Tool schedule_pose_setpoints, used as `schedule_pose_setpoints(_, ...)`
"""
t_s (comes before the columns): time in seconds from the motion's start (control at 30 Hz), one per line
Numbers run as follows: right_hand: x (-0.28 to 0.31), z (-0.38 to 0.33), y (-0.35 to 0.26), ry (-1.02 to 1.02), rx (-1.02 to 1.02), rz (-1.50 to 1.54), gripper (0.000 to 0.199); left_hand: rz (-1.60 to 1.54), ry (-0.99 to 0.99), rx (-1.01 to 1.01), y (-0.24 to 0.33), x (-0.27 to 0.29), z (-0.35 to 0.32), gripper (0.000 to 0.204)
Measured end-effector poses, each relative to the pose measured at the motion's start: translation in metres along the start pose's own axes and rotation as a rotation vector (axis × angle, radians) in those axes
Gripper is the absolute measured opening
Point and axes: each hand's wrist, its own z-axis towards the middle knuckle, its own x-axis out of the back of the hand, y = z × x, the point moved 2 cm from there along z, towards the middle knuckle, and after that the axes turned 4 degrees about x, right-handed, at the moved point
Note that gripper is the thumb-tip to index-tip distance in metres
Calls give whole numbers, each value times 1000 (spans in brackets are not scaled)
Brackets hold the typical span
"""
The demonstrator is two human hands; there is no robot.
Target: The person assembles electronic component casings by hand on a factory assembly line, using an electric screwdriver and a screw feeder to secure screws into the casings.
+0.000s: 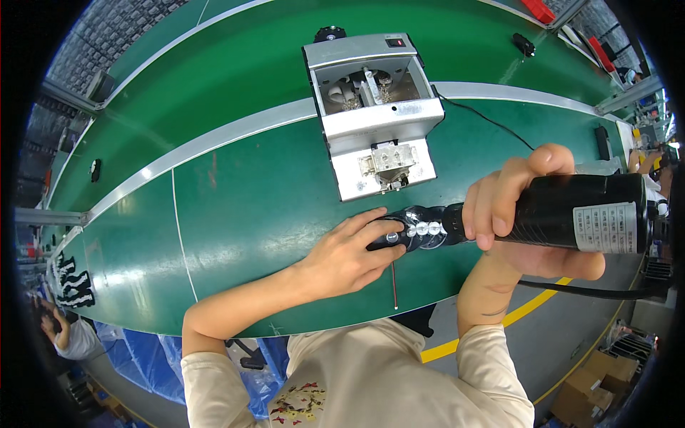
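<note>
Here's the broad green table (242,214) filling the scene, and the boxy silver metal machine (385,114) stands on it, blocking the way straight ahead of the hands! Over on the right, the right hand (499,203) is wrapped around a thick black cylindrical tool (549,207), its narrow end pointing left. At that end sits a glossy black rounded part with silvery discs (427,228), just this side of the machine, the left hand (346,260) steadying it with spread fingers. A slim black cable (492,118) trails behind, and a thin red wire (394,285) lies nearer the body.
</note>
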Motion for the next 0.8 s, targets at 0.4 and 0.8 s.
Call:
schedule_pose_setpoints(0.4,-18,37,38,141,102,-170,90,22,100,-14,-10,-4,-13,10)
schedule_pose_setpoints(0.8,-16,48,58,218,-120,-394,82,-24,104,16,-16,7,-28,11)
